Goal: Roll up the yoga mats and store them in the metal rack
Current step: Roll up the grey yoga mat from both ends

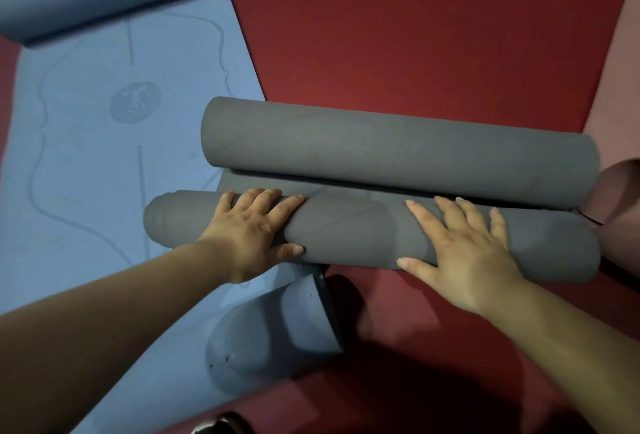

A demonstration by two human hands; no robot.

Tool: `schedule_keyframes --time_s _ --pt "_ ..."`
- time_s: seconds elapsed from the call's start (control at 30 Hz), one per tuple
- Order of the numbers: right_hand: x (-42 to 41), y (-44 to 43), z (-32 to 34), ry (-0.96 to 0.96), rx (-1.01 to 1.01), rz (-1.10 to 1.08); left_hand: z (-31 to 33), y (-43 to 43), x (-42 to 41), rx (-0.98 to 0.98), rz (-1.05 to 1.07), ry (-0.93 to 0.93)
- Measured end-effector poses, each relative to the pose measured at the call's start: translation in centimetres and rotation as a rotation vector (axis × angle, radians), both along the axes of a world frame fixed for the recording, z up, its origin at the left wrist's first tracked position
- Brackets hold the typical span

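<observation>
near roll [346, 236] before far roll [398, 143] | flat mat [104, 156] left of both

A yoga or exercise room, it seems; red padded flooring [415, 35] spreads beyond the half-rolled grey mat [398, 146]; a blue mat [104, 174] lies partly unrolled left of it; a pinkish mat [616, 70] shows at its right
</observation>
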State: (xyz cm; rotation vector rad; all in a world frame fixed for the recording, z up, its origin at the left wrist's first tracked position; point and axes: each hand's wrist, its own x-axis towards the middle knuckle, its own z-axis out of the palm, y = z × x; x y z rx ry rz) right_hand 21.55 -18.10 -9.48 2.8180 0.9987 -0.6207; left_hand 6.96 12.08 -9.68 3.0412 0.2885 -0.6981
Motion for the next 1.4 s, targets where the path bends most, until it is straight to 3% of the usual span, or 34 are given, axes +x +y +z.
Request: schedule_keyframes --time_s 0.17,0.33,0.5,0.73,1.03,1.4 --pt "0.7 0.4 0.1 0.030 -0.038 0.002 0.2 -0.1 0.3 0.002 0.005 0.022" --pt "1.4 0.8 0.2 0.047 -0.053 -0.003 -0.5 -1.4 -0.4 0.007 0.000 -0.105" --pt "2.5 1.6 0.6 0.094 -0.050 -0.021 -0.5 -1.4 0.6 0.017 0.002 -0.072" --pt "3.1 2.1 0.5 0.072 -0.064 -0.015 0.0 0.2 2.9 0.055 -0.153 -0.006" --pt "3.7 2.6 1.1 0.110 -0.048 0.030 -0.5 0.9 2.8 0.082 -0.230 -0.099" --pt "0.8 0.1 2.9 0.311 -0.114 0.109 2.2 -1.9 -2.5 -0.117 -0.198 0.068"
